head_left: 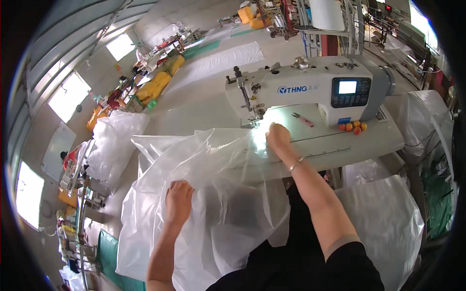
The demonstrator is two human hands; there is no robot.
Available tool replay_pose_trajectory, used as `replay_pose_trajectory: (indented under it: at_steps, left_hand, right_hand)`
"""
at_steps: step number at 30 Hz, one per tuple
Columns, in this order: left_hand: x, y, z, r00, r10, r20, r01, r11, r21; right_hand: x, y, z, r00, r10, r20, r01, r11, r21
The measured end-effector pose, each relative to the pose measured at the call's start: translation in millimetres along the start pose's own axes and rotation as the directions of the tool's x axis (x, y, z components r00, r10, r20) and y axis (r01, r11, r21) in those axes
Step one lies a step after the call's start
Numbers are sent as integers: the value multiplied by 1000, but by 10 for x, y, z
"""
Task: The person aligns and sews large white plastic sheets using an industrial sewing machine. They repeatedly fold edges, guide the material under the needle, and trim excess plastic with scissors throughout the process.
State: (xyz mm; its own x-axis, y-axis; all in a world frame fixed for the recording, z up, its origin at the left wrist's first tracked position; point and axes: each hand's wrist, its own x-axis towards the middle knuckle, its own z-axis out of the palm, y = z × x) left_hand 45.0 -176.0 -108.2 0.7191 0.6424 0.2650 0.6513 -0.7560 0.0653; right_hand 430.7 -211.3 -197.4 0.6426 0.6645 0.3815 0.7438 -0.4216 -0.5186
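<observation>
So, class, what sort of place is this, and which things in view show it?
Probably a sewing workshop: a sewing machine stands on a table, clear plastic sheeting drapes over its near edge, and yellow bundles lie farther back.

The right arm (315,191) is stretched forward across the near edge of the worktop (381,140), its elbow only slightly bent. The right hand (277,137) is held over the worktop, knuckles turned up and fingers curled under; the fingertips are hidden. A bracelet (296,165) is worn on the right wrist, and the upper arm is covered by a dark sleeve (357,266). The left forearm (163,250) is raised steeply. The left hand (178,199) is held lower and nearer the body, loosely fisted, its fingertips likewise hidden.
</observation>
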Motion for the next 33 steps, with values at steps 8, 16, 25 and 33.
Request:
replay_pose_trajectory:
  at_steps: [8, 16, 25, 33]
  left_hand:
    - [253, 277, -683, 877, -219, 428, 480, 447, -755]
    - [-75, 552, -575, 862, -9, 507, 501, 169, -849]
    - [-298, 700, -874, 956, 136, 260, -54, 953, -299]
    - [-1529, -164, -465, 928, -226, 295, 324, 882, -343]
  right_hand:
    - [-1890, -641, -290, 439, -863, 252, 685, 502, 528]
    - [-2083, -755, -205, 613, -464, 639, -672, 118, 731]
    - [-2431, -1367, 87, 537, -649, 539, -792, -169, 586]
    - [-2324, -1068, -922, 550, -571, 609, -646, 171, 744]
